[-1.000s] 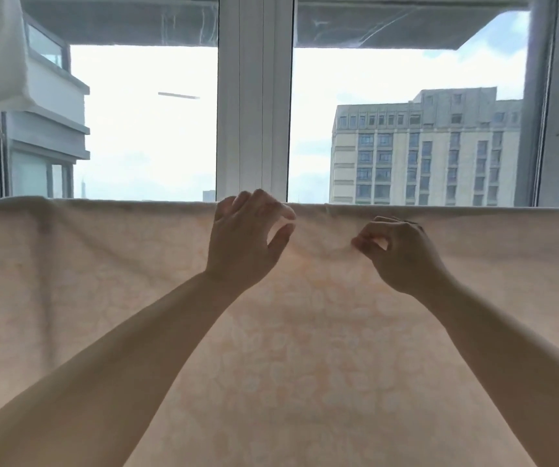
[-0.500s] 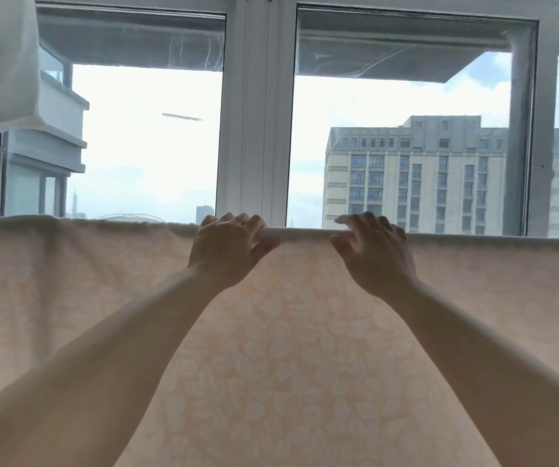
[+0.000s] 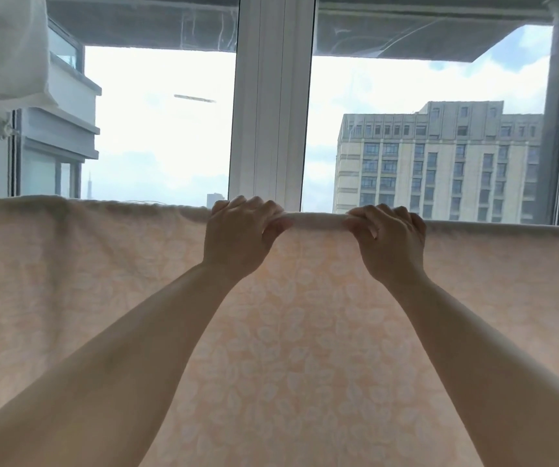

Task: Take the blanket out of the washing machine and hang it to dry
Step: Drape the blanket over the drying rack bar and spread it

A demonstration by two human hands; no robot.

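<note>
Gripping the top fold of the blanket (image 3: 288, 348) where it drapes over the drying rail before the window (image 3: 271, 106), the left hand (image 3: 237, 237) and right hand (image 3: 389, 241) now curl round it. A second ago they only pinched cloth below the edge, so hanging looks nearly finished, with smoothing left.

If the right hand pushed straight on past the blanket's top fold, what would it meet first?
Probably the window glass behind the pale peach leaf-patterned blanket. The right hand grips the fold; depth to the pane is unclear.
</note>
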